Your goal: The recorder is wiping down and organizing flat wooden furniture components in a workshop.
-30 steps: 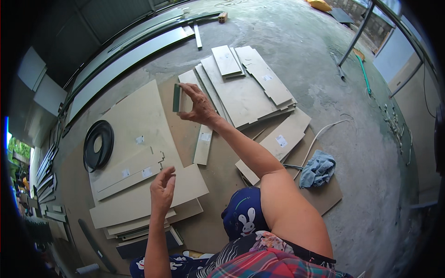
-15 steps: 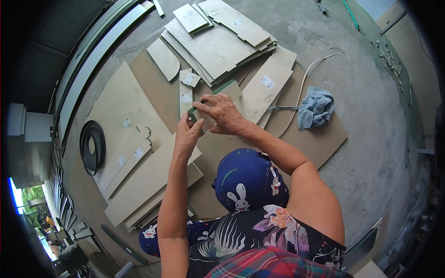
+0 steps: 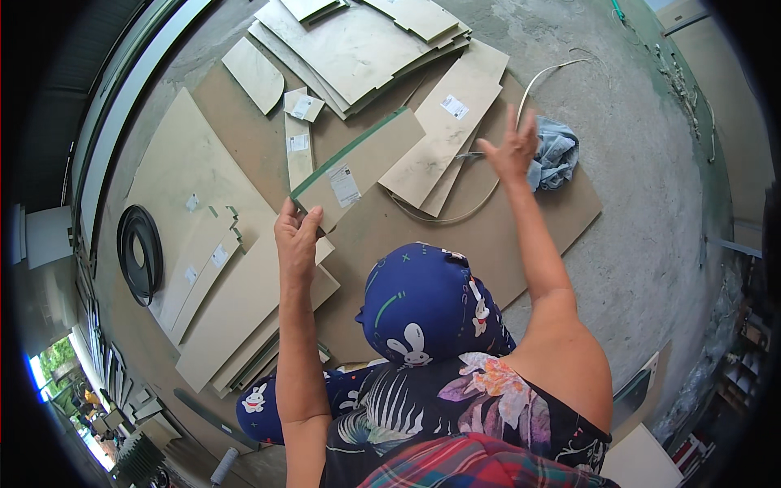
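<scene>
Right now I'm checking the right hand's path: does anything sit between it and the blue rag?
Nothing visible does. The right hand hovers open just left of the blue rag; a white cord runs nearby.

The left hand (image 3: 297, 236) covered the near corner of the green-edged panel (image 3: 358, 167), so how its fingers gripped underneath could not be made out. The print on the panel's white label (image 3: 345, 185) was too small to read. The stacked boards (image 3: 358, 49) ran off the top edge, and the blue-clad knee (image 3: 427, 305) hid the brown sheet (image 3: 488, 236) beneath.
</scene>
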Demonstrator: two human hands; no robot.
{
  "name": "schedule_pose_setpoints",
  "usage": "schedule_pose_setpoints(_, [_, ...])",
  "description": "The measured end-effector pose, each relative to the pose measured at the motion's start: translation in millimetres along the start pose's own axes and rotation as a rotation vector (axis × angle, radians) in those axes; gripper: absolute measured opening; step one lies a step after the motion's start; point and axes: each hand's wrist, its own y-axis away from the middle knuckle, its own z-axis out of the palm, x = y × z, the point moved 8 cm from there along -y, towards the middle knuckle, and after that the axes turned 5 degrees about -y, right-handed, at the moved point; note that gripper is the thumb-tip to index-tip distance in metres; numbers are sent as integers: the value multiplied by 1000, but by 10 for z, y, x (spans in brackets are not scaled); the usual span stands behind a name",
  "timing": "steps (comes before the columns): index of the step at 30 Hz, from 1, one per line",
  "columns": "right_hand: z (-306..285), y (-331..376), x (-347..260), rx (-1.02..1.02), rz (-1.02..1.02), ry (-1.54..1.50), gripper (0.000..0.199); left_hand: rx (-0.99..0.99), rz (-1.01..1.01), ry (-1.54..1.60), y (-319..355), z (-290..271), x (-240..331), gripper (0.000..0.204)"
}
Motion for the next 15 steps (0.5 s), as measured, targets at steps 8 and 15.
schedule_pose_setpoints(8, [248, 6, 2005, -309, 486, 235, 118, -40, -38, 25, 23, 189, -32, 33])
schedule_pose_setpoints(15, [323, 65, 2005, -196, 599, 81, 70, 9, -71, -42, 78, 151, -139, 32])
